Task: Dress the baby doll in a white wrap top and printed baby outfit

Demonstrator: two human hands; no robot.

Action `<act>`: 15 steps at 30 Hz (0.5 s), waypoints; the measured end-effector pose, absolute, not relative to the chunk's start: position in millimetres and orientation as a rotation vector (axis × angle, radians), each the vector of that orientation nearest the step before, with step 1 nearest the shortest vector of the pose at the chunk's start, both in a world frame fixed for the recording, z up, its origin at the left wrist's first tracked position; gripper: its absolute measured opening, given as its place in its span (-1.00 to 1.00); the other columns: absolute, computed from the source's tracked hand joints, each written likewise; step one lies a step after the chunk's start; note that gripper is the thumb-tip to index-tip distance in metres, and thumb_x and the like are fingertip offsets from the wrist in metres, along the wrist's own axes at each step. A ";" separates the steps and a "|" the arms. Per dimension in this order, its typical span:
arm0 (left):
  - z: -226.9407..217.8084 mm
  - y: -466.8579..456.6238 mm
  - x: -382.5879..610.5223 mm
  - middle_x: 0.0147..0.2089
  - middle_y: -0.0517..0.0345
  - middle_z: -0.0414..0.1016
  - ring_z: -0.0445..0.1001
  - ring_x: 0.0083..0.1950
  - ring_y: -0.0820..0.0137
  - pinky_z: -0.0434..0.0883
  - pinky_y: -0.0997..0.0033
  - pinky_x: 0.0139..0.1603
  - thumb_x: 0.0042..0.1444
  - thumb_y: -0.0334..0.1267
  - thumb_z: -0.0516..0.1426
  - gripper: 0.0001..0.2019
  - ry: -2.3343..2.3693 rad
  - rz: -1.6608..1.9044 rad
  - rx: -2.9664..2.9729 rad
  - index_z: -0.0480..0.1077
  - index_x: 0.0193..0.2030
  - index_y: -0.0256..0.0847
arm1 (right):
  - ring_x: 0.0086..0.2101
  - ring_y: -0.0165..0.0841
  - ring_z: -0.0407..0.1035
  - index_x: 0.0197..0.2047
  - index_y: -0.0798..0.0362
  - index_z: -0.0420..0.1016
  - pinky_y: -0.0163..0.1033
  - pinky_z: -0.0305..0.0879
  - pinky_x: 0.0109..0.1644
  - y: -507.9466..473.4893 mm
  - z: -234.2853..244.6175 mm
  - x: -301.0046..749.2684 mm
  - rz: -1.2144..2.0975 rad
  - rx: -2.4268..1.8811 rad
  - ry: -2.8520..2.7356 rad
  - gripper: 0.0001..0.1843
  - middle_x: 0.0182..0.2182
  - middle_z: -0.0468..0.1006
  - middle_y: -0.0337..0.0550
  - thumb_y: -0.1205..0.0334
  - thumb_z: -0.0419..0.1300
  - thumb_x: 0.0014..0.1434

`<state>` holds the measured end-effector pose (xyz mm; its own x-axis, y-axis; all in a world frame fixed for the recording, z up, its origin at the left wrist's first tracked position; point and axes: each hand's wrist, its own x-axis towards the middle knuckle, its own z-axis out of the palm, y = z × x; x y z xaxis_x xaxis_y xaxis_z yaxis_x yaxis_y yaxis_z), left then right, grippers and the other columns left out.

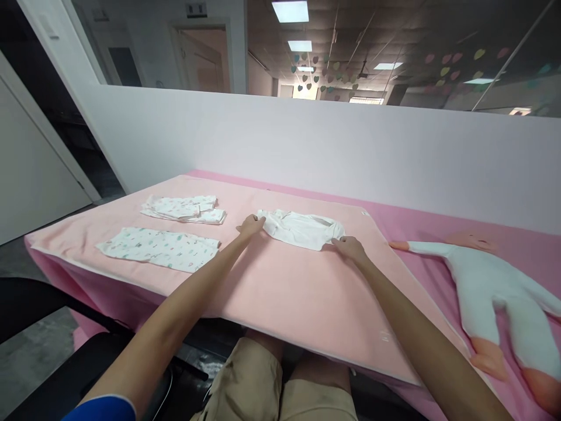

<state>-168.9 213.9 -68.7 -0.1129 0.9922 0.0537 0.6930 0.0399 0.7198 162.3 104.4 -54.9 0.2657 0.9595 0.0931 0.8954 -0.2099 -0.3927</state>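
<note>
A small white cloth garment (302, 228), loosely folded and wrinkled, is stretched between my two hands over the pink-covered table. My left hand (251, 225) pinches its left end. At its right front corner, my right hand (349, 247) grips the edge with fingers closed. What kind of garment it is cannot be made out. To the left lie a folded printed baby garment (182, 209) and, nearer me, a flat printed cloth piece (160, 248) with small coloured figures. My left forearm passes close to the right end of that nearer piece.
A doll (486, 286) in a white suit lies on the darker pink cloth (403, 225) at the right. The light pink cover (280, 292) spreads over the table. Behind it rises a white partition (307, 146) with glass above. A black chair (100, 351) stands at the lower left.
</note>
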 end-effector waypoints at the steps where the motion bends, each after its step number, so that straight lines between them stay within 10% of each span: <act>1: -64.5 206.6 -172.8 -0.24 0.07 0.58 0.58 -0.09 0.17 0.35 0.09 0.15 0.33 -0.08 0.06 -0.80 1.841 0.908 1.675 0.28 -0.25 -0.13 | -0.42 -0.29 0.42 -0.35 0.03 0.43 -0.27 0.23 -0.38 94.7 -50.3 164.3 0.255 -2.171 -1.652 -0.68 -0.49 0.49 -0.13 0.01 0.08 0.33; 9: -41.8 70.0 -210.8 -0.32 0.25 0.46 0.47 -0.30 0.33 0.40 0.34 -0.23 0.31 -0.08 0.10 -0.85 1.307 1.325 1.787 0.23 -0.12 -0.04 | -0.30 -0.23 0.47 -0.16 -0.04 0.39 -0.20 0.33 -0.24 -38.4 -25.0 164.4 0.449 -1.624 -1.509 -0.74 -0.30 0.56 -0.18 -0.02 0.25 0.24; 15: -52.2 -33.3 -210.7 -0.21 0.16 0.60 0.55 -0.14 0.20 0.41 0.14 0.11 0.24 -0.05 0.22 -0.82 0.622 0.420 2.511 0.45 -0.05 0.05 | -0.20 -0.12 0.50 0.01 -0.17 0.54 -0.01 0.49 -0.09 -122.1 -43.0 120.8 0.730 -1.457 -2.232 -0.77 -0.17 0.62 -0.13 0.01 0.28 0.32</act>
